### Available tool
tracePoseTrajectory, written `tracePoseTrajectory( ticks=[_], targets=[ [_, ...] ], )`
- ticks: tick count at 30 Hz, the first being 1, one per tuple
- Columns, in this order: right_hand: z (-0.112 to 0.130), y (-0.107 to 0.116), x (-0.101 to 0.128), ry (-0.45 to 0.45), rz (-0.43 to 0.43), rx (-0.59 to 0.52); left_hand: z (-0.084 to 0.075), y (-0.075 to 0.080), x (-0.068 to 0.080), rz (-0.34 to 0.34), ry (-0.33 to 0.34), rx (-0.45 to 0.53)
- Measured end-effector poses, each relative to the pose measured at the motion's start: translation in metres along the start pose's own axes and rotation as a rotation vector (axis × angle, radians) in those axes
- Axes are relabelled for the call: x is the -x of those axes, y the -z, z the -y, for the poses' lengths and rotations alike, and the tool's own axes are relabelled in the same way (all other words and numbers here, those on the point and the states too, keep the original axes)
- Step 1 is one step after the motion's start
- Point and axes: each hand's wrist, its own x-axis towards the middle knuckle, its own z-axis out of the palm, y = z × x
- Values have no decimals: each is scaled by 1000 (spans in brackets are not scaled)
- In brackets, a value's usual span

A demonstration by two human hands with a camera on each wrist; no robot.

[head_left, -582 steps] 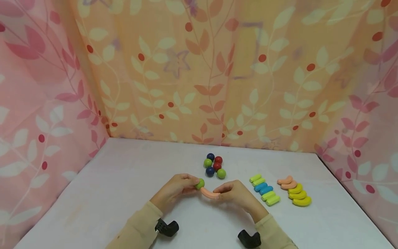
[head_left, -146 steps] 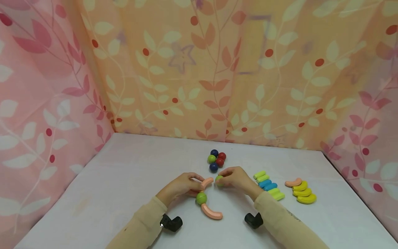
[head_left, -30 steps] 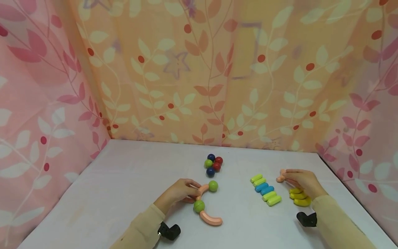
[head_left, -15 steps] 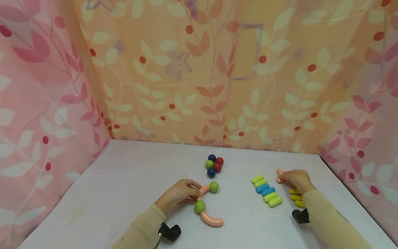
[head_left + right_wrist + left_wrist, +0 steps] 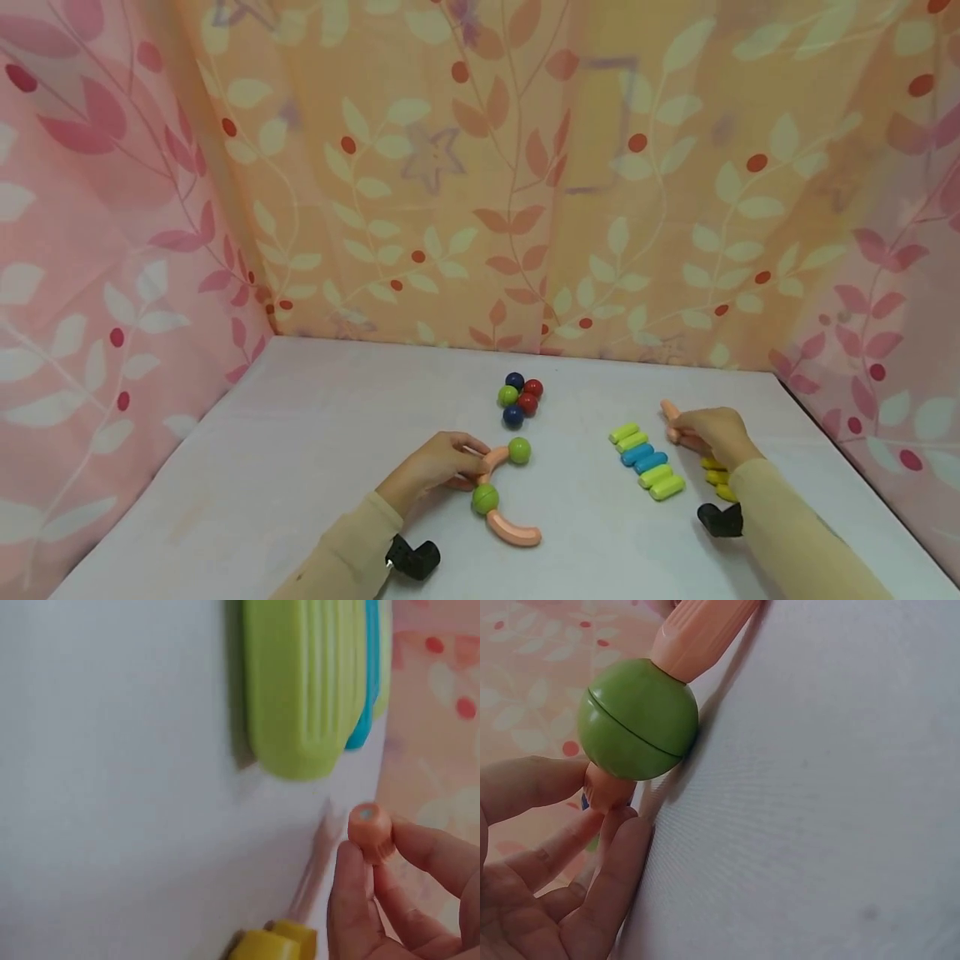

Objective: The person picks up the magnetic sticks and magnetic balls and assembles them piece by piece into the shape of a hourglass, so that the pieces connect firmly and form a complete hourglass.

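Observation:
My left hand (image 5: 442, 462) grips a salmon curved magnetic stick (image 5: 495, 457) between thumb and fingers. One end of that stick meets a green ball (image 5: 519, 451); its other end meets a second, grooved green ball (image 5: 637, 720). From this second ball another salmon curved stick (image 5: 513, 531) reaches toward the front right, so the four pieces form an open curve. At the right, my right hand (image 5: 716, 433) pinches a further salmon curved stick (image 5: 371, 832), whose end faces the right wrist camera. Yellow curved sticks (image 5: 717, 477) lie partly hidden beneath my right wrist.
Lime straight sticks (image 5: 667, 488) and blue ones (image 5: 650, 463) lie in a slanted row left of my right hand. Farther back sits a cluster of blue, red and green balls (image 5: 528, 405). Patterned cloth (image 5: 420, 208) closes off the table's (image 5: 315, 400) back and sides.
Since 4.9 s ago my right hand has left the far green ball and taken the last salmon stick from the right-hand pile. Over the last second it shifts slightly left, turning it.

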Motion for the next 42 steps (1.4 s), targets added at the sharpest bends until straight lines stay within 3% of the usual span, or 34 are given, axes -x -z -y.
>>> tracePoseTrajectory(
  ticks=[5, 14, 29, 35, 42],
  targets=[
    [9, -4, 26, 138, 109, 5, -1, 0, -1, 18, -2, 1],
    [27, -33, 55, 275, 206, 17, -4, 2, 0, 31, -16, -18],
    [33, -105, 80, 313, 292, 50, -4, -2, 2, 4, -2, -41],
    [39, -117, 82, 299, 284, 135, -6, -1, 2, -3, -12, -50],
    [41, -123, 83, 300, 314, 144, -5, 0, 2, 10, -8, -43]
  ],
)
